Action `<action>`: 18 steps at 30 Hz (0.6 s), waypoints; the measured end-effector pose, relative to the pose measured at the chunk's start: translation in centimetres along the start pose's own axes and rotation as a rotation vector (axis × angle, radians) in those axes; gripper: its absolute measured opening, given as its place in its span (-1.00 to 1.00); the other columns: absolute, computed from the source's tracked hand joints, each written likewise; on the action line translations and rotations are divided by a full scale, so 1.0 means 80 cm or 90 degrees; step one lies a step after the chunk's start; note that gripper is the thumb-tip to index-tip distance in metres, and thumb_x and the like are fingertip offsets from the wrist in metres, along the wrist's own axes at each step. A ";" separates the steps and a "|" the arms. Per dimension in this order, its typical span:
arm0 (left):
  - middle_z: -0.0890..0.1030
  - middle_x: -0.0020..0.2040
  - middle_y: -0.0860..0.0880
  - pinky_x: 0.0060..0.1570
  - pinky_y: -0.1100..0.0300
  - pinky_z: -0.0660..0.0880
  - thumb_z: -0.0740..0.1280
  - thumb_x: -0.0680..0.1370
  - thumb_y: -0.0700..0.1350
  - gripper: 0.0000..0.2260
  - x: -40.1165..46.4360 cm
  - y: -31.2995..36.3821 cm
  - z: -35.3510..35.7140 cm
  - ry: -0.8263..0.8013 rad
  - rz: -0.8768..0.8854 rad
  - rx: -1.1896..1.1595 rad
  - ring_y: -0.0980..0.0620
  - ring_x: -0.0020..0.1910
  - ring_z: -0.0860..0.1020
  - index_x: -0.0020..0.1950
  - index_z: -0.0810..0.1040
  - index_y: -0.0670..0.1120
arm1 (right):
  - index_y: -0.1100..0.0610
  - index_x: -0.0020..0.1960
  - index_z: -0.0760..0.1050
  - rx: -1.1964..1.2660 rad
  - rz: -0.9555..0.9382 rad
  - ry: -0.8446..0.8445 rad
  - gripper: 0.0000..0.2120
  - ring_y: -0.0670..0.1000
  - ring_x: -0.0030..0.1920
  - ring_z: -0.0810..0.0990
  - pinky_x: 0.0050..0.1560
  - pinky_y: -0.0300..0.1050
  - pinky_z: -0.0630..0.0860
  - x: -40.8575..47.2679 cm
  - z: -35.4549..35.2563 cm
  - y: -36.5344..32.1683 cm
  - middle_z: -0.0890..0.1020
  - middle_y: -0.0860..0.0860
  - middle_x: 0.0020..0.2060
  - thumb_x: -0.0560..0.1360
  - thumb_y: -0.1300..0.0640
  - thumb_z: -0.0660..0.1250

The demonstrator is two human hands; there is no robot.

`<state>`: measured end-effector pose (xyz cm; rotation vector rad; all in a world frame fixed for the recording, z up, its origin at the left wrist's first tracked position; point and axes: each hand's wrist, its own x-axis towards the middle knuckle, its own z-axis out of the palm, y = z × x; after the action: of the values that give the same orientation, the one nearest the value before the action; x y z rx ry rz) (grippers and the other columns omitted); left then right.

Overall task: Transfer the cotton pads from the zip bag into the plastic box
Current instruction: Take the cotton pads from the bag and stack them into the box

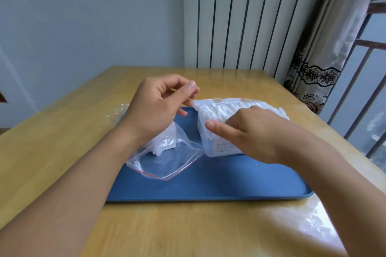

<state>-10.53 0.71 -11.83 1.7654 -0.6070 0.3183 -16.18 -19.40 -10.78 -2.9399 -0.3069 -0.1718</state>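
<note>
Hovering my left hand (pixel 158 108), loosely curled and empty, over the zip bag (pixel 167 156) still holding pads (pixel 161 145), I'm pressing pads down into the box (pixel 217 142) with my right hand (pixel 248 131); next, I judge, another handful needs fetching.

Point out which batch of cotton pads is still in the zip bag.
The small clump of cotton pads under the left hand, inside the clear zip bag. The other batch fills the plastic box, under the right hand.

Left hand (pixel 158 108): raised, fingers loosely curled, thumb near forefinger. Right hand (pixel 246 131): palm down, thumb extended, fingers bent downward.
</note>
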 end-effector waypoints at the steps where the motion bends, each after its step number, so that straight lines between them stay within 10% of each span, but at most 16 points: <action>1: 0.68 -0.19 0.00 -0.21 0.17 0.63 0.33 0.63 -0.12 -0.83 0.004 0.002 -0.008 0.021 -0.009 -0.042 0.06 -0.18 0.65 -0.10 0.68 -0.10 | 0.15 -0.37 0.44 0.021 -0.044 0.058 -0.32 0.01 -0.40 0.47 -0.34 -0.02 0.36 -0.002 -0.001 -0.004 0.51 -0.02 -0.48 0.53 -0.41 0.03; 6: 0.68 -0.16 -0.01 -0.08 0.23 0.54 0.40 0.57 -0.07 -0.89 0.021 -0.014 -0.056 0.108 -0.039 -0.046 0.12 -0.13 0.62 -0.10 0.68 -0.05 | 0.03 -0.09 0.70 0.271 -0.290 0.144 -0.89 -0.14 -0.34 0.55 -0.28 -0.43 0.37 -0.017 0.019 -0.052 0.65 -0.22 -0.32 0.52 0.15 0.39; 12: 0.68 -0.14 0.00 0.00 0.08 0.51 0.38 0.55 0.16 -0.72 0.023 -0.065 -0.085 -0.017 -0.219 0.417 -0.05 -0.10 0.60 -0.12 0.68 -0.04 | 0.04 -0.05 0.38 0.040 -0.293 0.068 -0.89 0.10 -0.23 0.49 -0.27 0.06 0.44 -0.019 0.071 -0.084 0.50 -0.07 -0.16 0.66 0.11 0.15; 15: 0.43 -0.32 -0.05 -0.25 0.10 0.28 0.29 0.60 0.15 -0.59 0.018 -0.074 -0.080 -0.086 -0.273 0.388 -0.05 -0.32 0.36 -0.26 0.48 -0.16 | -0.01 0.09 0.32 -0.070 -0.222 0.137 -0.80 0.13 -0.40 0.40 -0.43 0.06 0.39 -0.009 0.079 -0.080 0.47 -0.07 -0.11 0.56 0.21 0.27; 18: 0.36 -0.33 -0.04 -0.24 0.13 0.23 0.29 0.61 0.10 -0.56 0.018 -0.072 -0.077 -0.098 -0.267 0.347 0.01 -0.32 0.31 -0.29 0.41 -0.23 | -0.02 0.50 0.21 -0.110 -0.172 0.158 -0.28 0.07 -0.56 0.27 -0.60 -0.06 0.21 -0.003 0.087 -0.070 0.49 -0.10 -0.06 0.42 0.27 0.41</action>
<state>-5.57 7.33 -14.04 2.4032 -0.2483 0.0526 -16.99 -12.73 -16.68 -2.9861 -0.6794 -0.6221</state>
